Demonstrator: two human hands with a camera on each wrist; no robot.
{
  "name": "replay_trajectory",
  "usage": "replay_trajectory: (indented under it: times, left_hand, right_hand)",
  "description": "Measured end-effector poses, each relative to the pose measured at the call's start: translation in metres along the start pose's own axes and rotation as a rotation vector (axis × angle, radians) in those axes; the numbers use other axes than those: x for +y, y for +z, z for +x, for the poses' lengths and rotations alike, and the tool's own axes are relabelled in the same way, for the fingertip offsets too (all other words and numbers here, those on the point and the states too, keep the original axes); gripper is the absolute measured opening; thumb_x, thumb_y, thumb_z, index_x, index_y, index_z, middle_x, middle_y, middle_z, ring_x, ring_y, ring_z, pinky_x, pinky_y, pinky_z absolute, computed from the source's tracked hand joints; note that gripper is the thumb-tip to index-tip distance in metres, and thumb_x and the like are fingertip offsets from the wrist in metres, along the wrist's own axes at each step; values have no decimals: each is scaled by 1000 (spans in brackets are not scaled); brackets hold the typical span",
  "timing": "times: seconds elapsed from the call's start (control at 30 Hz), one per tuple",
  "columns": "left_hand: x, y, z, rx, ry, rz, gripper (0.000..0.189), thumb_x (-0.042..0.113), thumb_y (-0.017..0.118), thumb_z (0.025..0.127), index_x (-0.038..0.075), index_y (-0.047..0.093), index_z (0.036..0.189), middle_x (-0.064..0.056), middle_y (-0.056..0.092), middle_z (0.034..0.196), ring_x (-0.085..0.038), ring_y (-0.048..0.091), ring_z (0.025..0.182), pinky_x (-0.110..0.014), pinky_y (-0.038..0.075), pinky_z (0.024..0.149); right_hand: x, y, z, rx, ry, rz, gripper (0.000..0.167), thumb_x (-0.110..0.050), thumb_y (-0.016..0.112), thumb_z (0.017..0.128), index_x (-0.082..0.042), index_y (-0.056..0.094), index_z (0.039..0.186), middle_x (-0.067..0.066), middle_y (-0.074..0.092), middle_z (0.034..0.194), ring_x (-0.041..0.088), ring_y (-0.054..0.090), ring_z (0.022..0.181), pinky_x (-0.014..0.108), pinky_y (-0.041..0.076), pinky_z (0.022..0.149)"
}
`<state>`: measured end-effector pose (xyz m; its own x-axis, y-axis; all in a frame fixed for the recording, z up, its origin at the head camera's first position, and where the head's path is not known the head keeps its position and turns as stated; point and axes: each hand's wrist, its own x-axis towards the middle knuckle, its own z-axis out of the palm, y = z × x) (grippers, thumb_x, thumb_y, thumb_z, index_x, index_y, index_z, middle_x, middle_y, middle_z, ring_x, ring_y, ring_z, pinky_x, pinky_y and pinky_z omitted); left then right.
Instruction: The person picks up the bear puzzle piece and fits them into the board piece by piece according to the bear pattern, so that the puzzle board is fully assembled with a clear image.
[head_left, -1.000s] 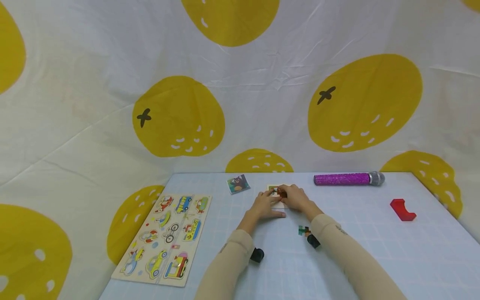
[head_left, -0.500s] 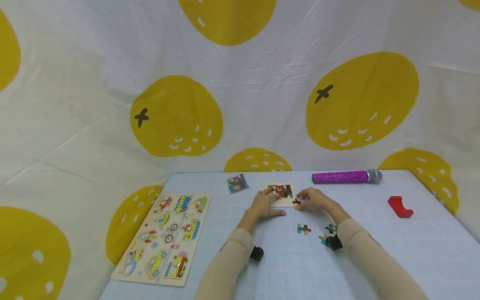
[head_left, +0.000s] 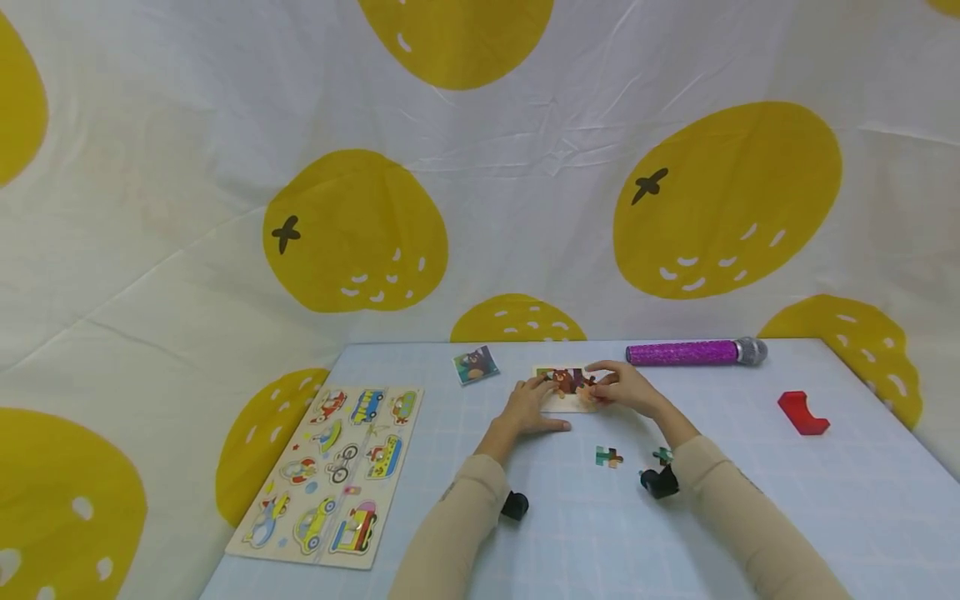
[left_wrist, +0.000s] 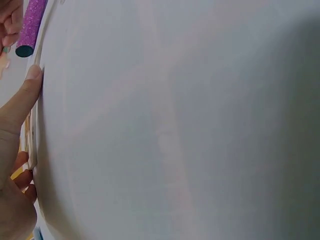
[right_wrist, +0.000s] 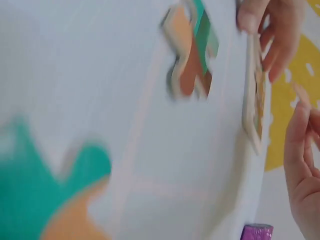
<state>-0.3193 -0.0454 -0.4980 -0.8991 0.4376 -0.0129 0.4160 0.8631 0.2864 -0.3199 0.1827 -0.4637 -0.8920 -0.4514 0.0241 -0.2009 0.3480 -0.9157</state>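
A small jigsaw tray [head_left: 566,405] with a bear picture lies toward the back of the table, several pieces set in it. My left hand [head_left: 528,408] rests on its left side, fingers extended over the picture and thumb stretched out along the front. At the tray's right side, my right hand [head_left: 630,390] pinches a jigsaw piece [right_wrist: 301,93] between thumb and fingertips, held above the surface in the right wrist view. Closer to me lie a green-and-brown jigsaw piece [head_left: 609,456] and a green one [head_left: 662,456], the latter partly hidden by the black wrist camera [head_left: 660,482].
A bear picture card [head_left: 476,365] lies at the back left of the tray. On the left is a wooden vehicle puzzle board [head_left: 322,475]. A purple glittery microphone [head_left: 682,354] and a red notched block [head_left: 803,413] lie to the right.
My right hand left the tray, went right to a brown piece beside it, and has now brought that piece up to the tray's right edge. The left hand has stayed in place.
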Motion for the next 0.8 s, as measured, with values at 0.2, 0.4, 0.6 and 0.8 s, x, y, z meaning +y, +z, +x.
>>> replay_trajectory:
  times: [0.2, 0.4, 0.6, 0.8]
  left_hand:
    - [-1, 1, 1, -6, 7, 21, 84, 61, 67, 76, 19, 40, 143, -7, 34, 150, -30, 38, 129, -41, 33, 106]
    - [-2, 1, 1, 4, 9, 9, 84, 61, 67, 76, 18, 40, 143, -7, 35, 149, -30, 38, 129, -40, 34, 106]
    - [-2, -1, 1, 3, 27, 37, 84, 61, 65, 78, 17, 39, 144, -8, 34, 150, -30, 37, 131, -39, 32, 107]
    - [-2, -3, 0, -14, 0, -1, 85, 61, 65, 77, 16, 38, 144, -7, 33, 150, -29, 35, 132, -40, 31, 108]
  right_hand:
    - [-5, 18, 7, 100, 60, 290, 45, -2, 54, 93, 14, 40, 134, 31, 60, 110, 17, 69, 81, 35, 54, 81]
    - [-9, 28, 13, 182, 44, 483, 43, 6, 48, 94, 19, 35, 134, 23, 61, 107, 15, 69, 78, 28, 55, 78]
    - [-6, 34, 16, 243, 42, 409, 38, 5, 47, 94, 20, 41, 129, 36, 50, 122, 11, 68, 80, 32, 53, 82]
    - [-2, 40, 21, 315, 136, 163, 30, -1, 59, 90, 16, 57, 115, 27, 65, 99, 11, 67, 66, 24, 56, 63]
